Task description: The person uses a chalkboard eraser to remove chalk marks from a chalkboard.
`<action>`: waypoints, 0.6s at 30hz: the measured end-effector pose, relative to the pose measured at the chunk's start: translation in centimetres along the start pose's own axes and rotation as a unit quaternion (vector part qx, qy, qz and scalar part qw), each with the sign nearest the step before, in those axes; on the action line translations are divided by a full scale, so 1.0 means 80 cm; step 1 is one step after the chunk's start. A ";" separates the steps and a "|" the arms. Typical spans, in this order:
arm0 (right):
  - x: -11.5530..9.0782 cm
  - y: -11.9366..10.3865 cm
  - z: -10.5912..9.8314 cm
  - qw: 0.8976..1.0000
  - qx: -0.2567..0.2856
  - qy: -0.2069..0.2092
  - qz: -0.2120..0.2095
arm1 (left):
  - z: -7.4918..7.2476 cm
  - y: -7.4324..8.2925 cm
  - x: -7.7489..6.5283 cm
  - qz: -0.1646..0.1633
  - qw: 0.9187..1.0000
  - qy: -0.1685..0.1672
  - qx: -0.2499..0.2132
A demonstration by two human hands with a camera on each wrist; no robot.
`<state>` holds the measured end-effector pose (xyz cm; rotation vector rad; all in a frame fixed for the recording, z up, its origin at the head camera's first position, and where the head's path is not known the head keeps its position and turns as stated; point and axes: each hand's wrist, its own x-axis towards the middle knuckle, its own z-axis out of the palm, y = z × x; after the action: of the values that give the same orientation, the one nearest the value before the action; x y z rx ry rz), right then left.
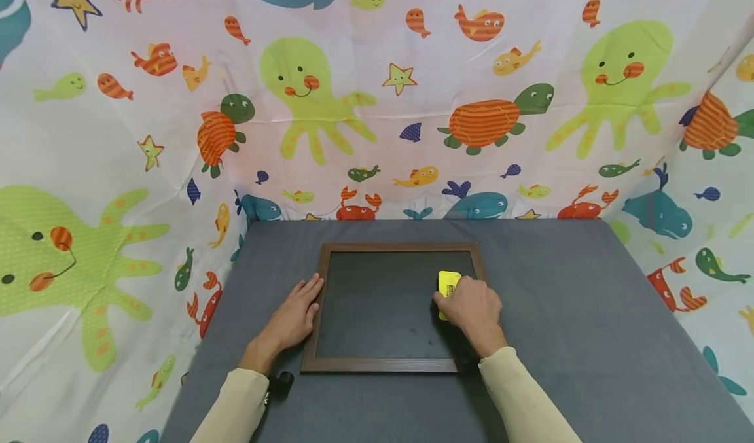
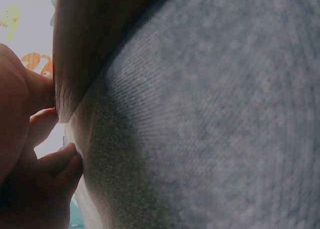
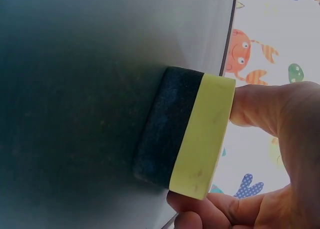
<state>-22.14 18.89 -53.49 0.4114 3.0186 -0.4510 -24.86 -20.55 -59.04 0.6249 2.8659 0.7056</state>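
Observation:
A dark chalkboard [image 1: 377, 305] in a brown wooden frame [image 1: 377, 364] lies on the grey cloth. My left hand [image 1: 292, 317] rests at the frame's left side, fingers extended against the edge; in the left wrist view its fingers [image 2: 60, 161] touch near the frame's underside. On the right part of the board, my right hand [image 1: 474, 307] grips a yellow board eraser [image 1: 449, 279]. The right wrist view shows the eraser [image 3: 202, 134] with its dark felt side toward the board surface, thumb and fingers pinching the yellow body from opposite ends.
A small black object [image 1: 281, 385], its kind unclear, lies by the left wrist. Grey cloth [image 1: 577, 312] covers the table around the board. A white curtain [image 1: 377, 155] printed with sea animals hangs behind and along both sides.

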 end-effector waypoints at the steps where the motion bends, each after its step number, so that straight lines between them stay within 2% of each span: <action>1: 0.001 0.000 0.000 1.000 -0.001 0.000 0.001 | 0.000 0.000 0.000 -0.002 1.000 0.000 0.000; 8: -0.002 -0.002 0.002 1.000 -0.003 0.007 0.003 | 0.001 0.001 0.002 -0.008 1.000 -0.001 -0.005; 18: -0.005 -0.009 0.006 0.999 -0.017 0.022 -0.022 | 0.000 0.002 0.001 -0.008 1.000 -0.002 -0.002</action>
<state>-21.96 17.99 -53.72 0.3592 3.0775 -0.3984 -24.84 -20.36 -58.98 0.6011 2.8619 0.7059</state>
